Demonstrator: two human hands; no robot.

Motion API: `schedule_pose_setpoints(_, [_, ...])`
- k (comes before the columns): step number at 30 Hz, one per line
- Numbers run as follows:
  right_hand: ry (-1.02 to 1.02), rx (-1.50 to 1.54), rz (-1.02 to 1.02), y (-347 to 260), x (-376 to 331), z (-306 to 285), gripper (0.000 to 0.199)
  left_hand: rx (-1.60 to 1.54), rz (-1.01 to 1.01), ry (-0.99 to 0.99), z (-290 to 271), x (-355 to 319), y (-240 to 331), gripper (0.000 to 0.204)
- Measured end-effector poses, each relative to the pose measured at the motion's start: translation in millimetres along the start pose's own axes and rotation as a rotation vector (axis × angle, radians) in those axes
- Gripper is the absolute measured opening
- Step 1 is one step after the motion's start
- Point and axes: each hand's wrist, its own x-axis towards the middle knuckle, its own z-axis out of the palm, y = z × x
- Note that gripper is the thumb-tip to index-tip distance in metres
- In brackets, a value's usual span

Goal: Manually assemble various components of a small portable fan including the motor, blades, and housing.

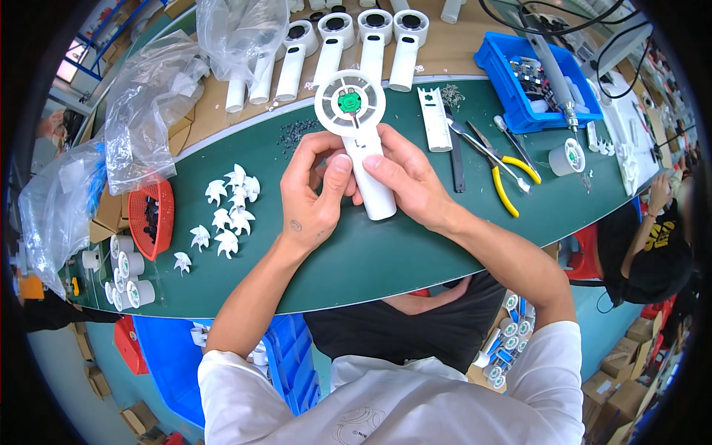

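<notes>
Over the middle of the green table I hold a white handheld fan (380,194), its round head away from me and its handle toward me. A green round circuit board shows in the hub of the head, with no blades around it. My right hand (406,176) wraps the handle from the right, thumb on its front. My left hand (319,182) is closed at the handle's left side, fingers curled behind it, thumb bent near its upper part. Several loose white fan blades (239,196) lie left of my left hand. A white handle shell (434,120) lies beyond my right hand.
Yellow-handled pliers (505,189) and other tools lie right. A blue bin (486,55) of parts stands far right, a white round housing (567,157) nearer. An orange basket (167,222) stands left. White fans (406,55) line the back beside plastic bags (148,111). Another person (653,248) sits right.
</notes>
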Motion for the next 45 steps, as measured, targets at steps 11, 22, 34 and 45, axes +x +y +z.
schedule_pose_setpoints(11, [-0.005, -0.019, 0.03, -3, 2, -3, 0.041, -0.02, -0.013, -0.006, 1, 2, 0, 0.02])
schedule_pose_setpoints(22, [0.065, 0.396, 0.175, -7, 8, -10, 0.044, -0.091, 0.012, 0.001, 5, 0, 0, 0.022])
schedule_pose_setpoints(34, [0.051, 0.417, 0.039, -7, 15, -25, 0.046, 0.393, 0.081, 0.165, -8, 12, -12, 0.022])
schedule_pose_setpoints(45, [0.159, -0.497, -0.268, -29, -37, -5, 0.027, -0.013, -0.211, 0.295, 66, -60, 42, 0.042])
